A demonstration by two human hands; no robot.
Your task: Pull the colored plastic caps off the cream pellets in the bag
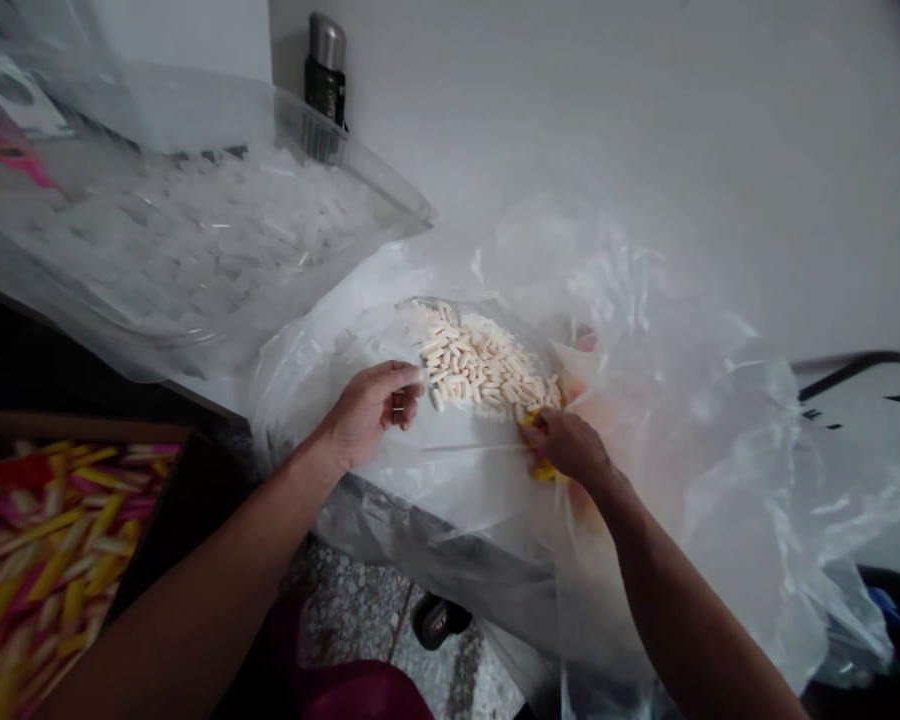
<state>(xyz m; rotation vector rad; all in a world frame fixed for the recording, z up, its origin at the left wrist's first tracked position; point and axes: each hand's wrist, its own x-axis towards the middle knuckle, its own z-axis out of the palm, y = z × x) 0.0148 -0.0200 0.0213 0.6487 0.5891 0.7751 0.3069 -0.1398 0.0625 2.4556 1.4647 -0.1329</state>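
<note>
A heap of small cream-coloured, peg-like pieces (pixel 476 365) lies on a spread clear plastic bag (pixel 420 450). At the heap's left edge is my left hand (pixel 371 410), thumb and fingertips pinched together; what they hold, if anything, is too small to make out. My right hand (pixel 570 445) is closed at the lower right of the heap, gripping a yellow piece (pixel 529 418) whose full shape the fingers hide. Just under that hand, more yellow (pixel 544 470) shows against the plastic.
A clear plastic-lined tub (pixel 217 250) of translucent pieces stands at upper left, near a dark green flask (pixel 325 75). A box of yellow, pink and white pieces (pixel 60 540) is at lower left. Crumpled plastic (pixel 720 400) spreads to the right, near a black hooked handle (pixel 870 365).
</note>
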